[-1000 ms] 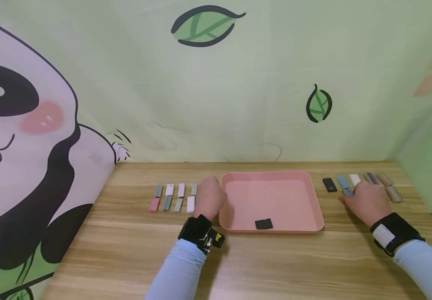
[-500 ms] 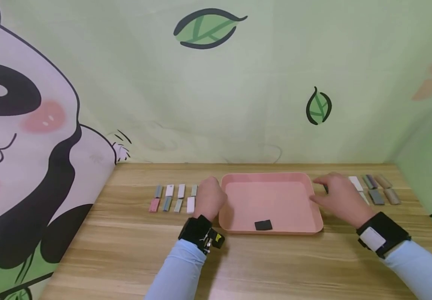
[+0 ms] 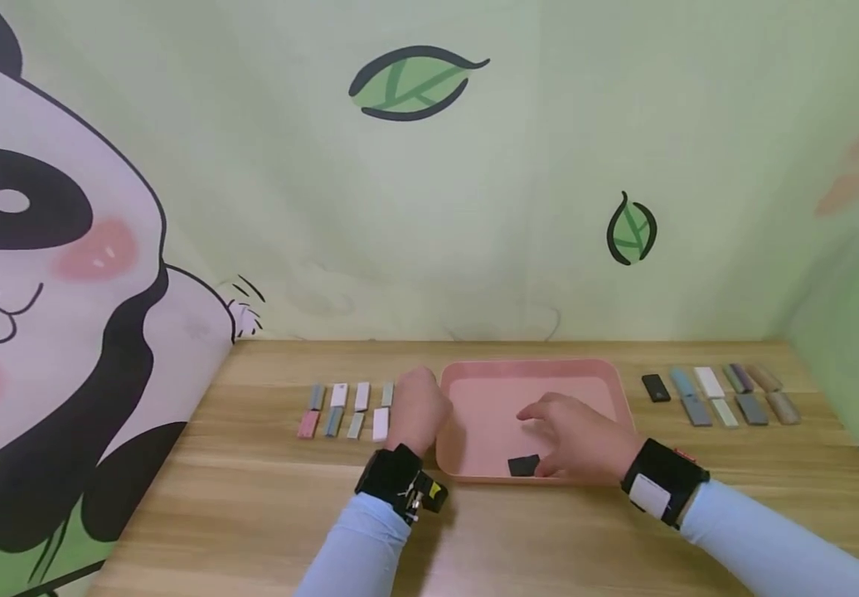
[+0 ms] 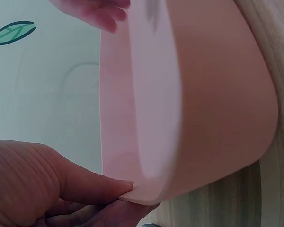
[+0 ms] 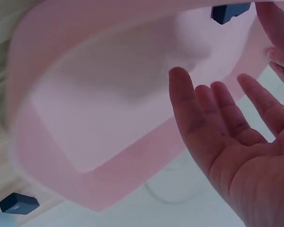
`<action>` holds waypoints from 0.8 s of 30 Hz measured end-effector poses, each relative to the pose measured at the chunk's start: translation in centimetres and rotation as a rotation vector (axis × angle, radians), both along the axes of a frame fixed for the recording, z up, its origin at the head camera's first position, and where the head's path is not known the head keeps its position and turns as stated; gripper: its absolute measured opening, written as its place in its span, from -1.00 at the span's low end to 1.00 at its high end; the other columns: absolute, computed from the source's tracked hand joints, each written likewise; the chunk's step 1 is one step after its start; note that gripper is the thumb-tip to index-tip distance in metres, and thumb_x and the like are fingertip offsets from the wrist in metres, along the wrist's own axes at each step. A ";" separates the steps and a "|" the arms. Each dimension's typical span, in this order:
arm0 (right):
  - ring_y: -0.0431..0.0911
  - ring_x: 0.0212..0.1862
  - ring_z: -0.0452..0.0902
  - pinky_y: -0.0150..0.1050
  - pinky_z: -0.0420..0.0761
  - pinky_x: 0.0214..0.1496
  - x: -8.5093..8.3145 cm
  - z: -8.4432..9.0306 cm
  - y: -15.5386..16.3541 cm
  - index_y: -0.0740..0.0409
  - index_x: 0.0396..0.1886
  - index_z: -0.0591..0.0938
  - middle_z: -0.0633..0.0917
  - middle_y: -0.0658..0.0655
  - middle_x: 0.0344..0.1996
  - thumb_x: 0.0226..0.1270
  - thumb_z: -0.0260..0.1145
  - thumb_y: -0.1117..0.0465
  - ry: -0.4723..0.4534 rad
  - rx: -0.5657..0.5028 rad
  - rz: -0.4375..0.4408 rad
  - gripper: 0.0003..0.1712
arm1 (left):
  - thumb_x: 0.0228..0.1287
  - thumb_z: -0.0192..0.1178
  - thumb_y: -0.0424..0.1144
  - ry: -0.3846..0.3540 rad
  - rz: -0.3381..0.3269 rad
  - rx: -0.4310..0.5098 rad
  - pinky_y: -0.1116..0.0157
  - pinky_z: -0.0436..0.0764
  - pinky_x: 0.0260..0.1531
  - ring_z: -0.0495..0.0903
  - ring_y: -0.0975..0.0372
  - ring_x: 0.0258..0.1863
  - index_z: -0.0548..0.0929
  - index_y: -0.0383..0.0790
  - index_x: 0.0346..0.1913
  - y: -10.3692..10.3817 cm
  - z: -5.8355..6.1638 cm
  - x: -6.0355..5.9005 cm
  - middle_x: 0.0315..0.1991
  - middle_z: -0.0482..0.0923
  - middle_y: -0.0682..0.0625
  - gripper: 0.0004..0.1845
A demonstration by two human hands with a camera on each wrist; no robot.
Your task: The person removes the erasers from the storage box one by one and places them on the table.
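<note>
Right grip (image 3: 575, 438) hovers open-palmed over pink tray (image 3: 474, 460).

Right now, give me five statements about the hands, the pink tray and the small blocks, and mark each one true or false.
1. The right hand hangs over the pink tray with its fingers straight and holds nothing. True.
2. The left hand rests on the bare table, away from the tray. False: it holds the tray's left rim.
3. One black block lies in the tray near its front edge. True.
4. A second black block lies on the table right of the tray. True.
5. The tray is full of coloured blocks. False: only the one black block shows in it; the coloured blocks lie in rows on the table on either side.
</note>
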State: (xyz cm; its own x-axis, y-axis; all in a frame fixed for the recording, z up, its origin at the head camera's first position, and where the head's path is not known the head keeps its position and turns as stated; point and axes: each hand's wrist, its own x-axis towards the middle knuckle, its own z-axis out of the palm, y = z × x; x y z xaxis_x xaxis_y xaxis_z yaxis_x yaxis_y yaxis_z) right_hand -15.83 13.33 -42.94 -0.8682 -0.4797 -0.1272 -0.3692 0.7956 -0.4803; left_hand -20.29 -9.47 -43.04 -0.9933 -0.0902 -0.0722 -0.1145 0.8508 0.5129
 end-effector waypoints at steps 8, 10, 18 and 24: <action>-0.09 0.00 0.50 -0.14 0.50 0.12 -0.5 -0.7 -1.1 0.13 0.05 0.58 0.63 0.05 -0.07 -0.34 0.62 0.16 0.005 -0.002 0.064 -0.22 | 0.07 0.15 -0.44 -0.028 0.007 0.021 0.34 0.40 -0.66 0.48 0.16 -0.59 0.59 -0.26 -0.47 -0.1 -0.1 0.3 -0.54 0.53 -0.06 -0.94; -0.10 0.02 0.50 -0.16 0.49 0.15 -0.6 -0.5 -1.3 0.09 0.07 0.58 0.63 0.03 -0.05 -0.33 0.62 0.16 -0.002 0.008 0.060 -0.21 | 0.08 0.16 -0.44 -0.026 0.007 0.019 0.34 0.40 -0.66 0.47 0.16 -0.59 0.59 -0.26 -0.47 0.0 0.1 0.2 -0.54 0.53 -0.06 -0.94; -0.15 -0.03 0.51 -0.17 0.50 0.15 -0.7 -0.7 -1.8 0.06 0.02 0.62 0.65 0.01 -0.09 -0.24 0.59 0.17 0.032 0.049 0.118 -0.33 | 0.09 0.15 -0.44 -0.067 0.024 0.040 0.34 0.42 -0.66 0.50 0.15 -0.57 0.60 -0.29 -0.41 0.0 0.5 0.2 -0.51 0.54 -0.08 -0.96; -0.17 -0.11 0.53 -0.19 0.53 0.08 -0.7 -1.2 -2.1 0.07 -0.08 0.67 0.67 0.00 -0.18 -0.18 0.56 0.18 0.104 0.065 0.194 -0.46 | 0.07 0.15 -0.45 -0.055 0.016 0.031 0.34 0.43 -0.65 0.50 0.15 -0.55 0.60 -0.28 -0.42 0.0 0.4 0.3 -0.49 0.55 -0.07 -0.95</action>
